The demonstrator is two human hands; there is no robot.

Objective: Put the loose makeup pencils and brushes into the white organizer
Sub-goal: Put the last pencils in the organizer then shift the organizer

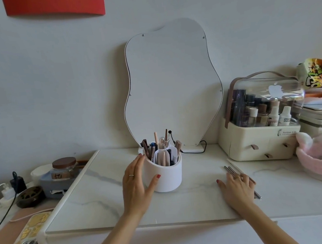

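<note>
The white organizer [164, 173], standing mid-tabletop [104, 197] before the mirror [172, 85], is steadied by the open left hand [137, 186] cupped against its side, seemingly for loading, while loose pencils [231, 171] are covered by the flat, open right hand [237, 188], nothing yet gripped

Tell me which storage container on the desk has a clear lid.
The cream cosmetics case right of the mirror: a transparent dome covers its bottles. The white organizer, touched by the left hand, is open-topped.
</note>
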